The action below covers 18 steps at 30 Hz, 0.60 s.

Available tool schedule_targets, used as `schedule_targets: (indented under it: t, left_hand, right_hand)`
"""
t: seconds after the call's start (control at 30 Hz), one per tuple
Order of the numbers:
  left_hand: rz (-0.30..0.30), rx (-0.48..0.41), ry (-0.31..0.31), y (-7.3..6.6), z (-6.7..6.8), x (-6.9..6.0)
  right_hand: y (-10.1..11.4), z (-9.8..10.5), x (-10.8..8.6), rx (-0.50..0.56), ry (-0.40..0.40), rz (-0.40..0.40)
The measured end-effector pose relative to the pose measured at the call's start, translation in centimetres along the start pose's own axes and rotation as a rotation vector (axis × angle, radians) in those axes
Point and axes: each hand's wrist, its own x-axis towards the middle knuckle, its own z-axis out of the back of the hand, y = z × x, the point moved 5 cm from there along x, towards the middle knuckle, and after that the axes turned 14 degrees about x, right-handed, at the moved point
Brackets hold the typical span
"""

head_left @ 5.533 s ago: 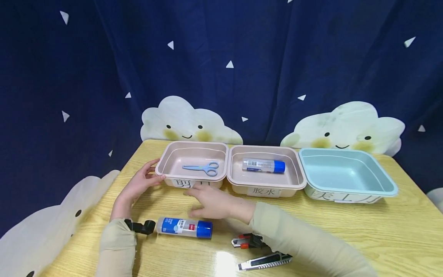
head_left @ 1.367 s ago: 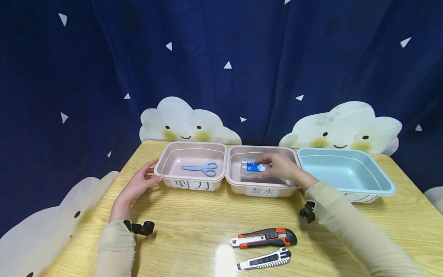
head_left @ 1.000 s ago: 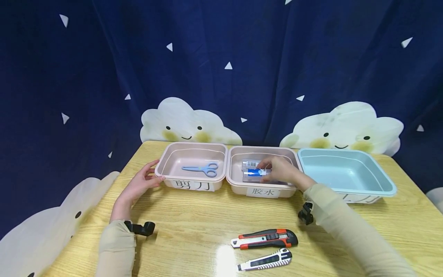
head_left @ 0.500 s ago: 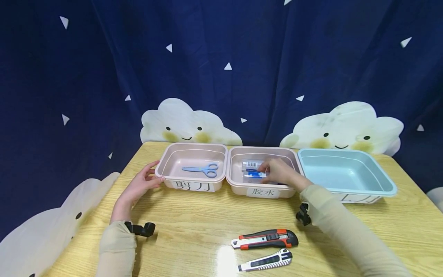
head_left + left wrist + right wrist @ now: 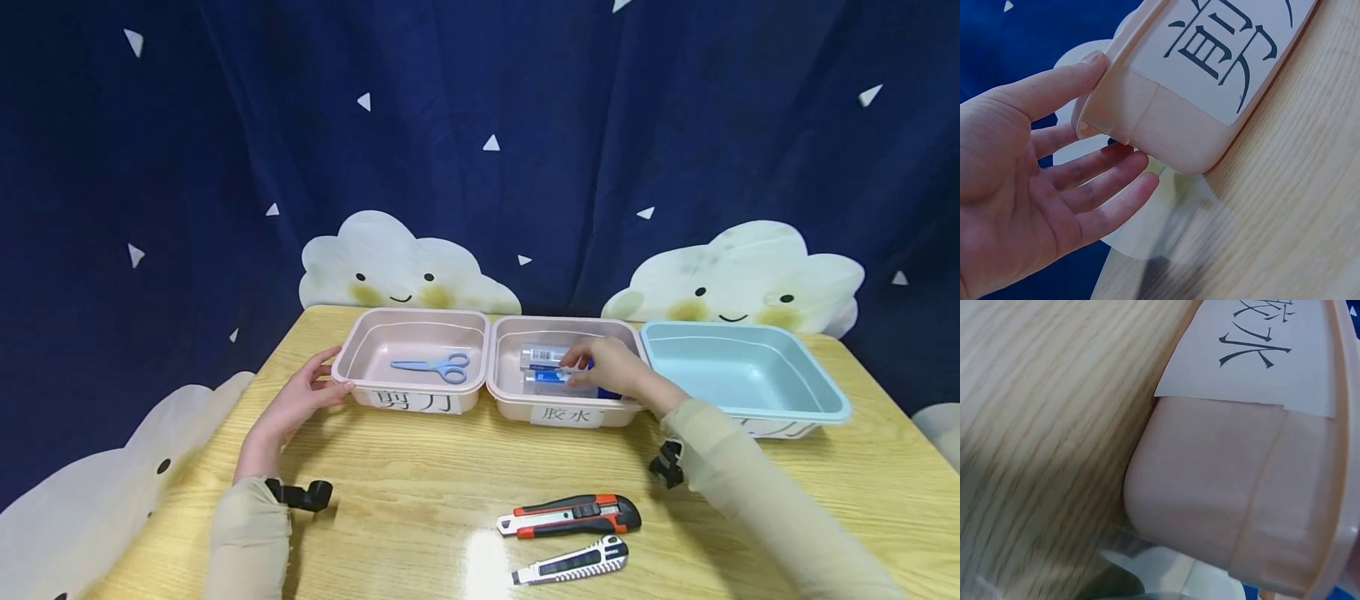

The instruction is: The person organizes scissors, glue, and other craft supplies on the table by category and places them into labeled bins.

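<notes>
My left hand [image 5: 300, 400] holds the left corner of the left pink bin [image 5: 1166, 125]; its thumb lies on the rim and its fingers reach round the side. Blue scissors [image 5: 431, 367] lie in that bin. Over the middle pink bin [image 5: 1210, 469], my right hand [image 5: 615, 367] hovers with loosely bent fingers just above two glue bottles. The near glue bottle [image 5: 546, 383] lies beside the far glue bottle [image 5: 540, 357]; the hand partly covers both. In the right wrist view the bin's wall hides most of the hand.
A light blue bin [image 5: 750, 367] stands at the right of the row. On the table's front part lie a red and black utility knife [image 5: 570, 517] and a white and black utility knife [image 5: 572, 562]. A dark blue curtain [image 5: 450, 125] hangs behind.
The near glue bottle went from the table into the middle bin with my right hand. In the last half second that hand rose slightly off it, uncovering a blue cap. My left hand stayed put.
</notes>
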Motion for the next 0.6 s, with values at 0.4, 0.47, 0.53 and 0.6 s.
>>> schedule_targets:
  t: [0.4, 0.47, 0.53, 0.6]
  left_hand:
    - [0.004, 0.016, 0.002, 0.3, 0.0, 0.1]
    - [0.001, 0.019, 0.004, 0.1, 0.0, 0.0]
    - [0.0, 0.023, 0.004, 0.0, 0.0, 0.0]
    - [0.005, 0.025, 0.003, -0.1, 0.0, -0.1]
  right_hand:
    - [2.8, 0.4, -3.2, 0.032, -0.075, 0.199]
    - [3.3, 0.4, -3.9, 0.035, -0.087, 0.205]
    - [3.7, 0.4, -4.6, 0.038, -0.1, 0.207]
    - [4.1, 0.4, -5.3, 0.045, -0.113, 0.203]
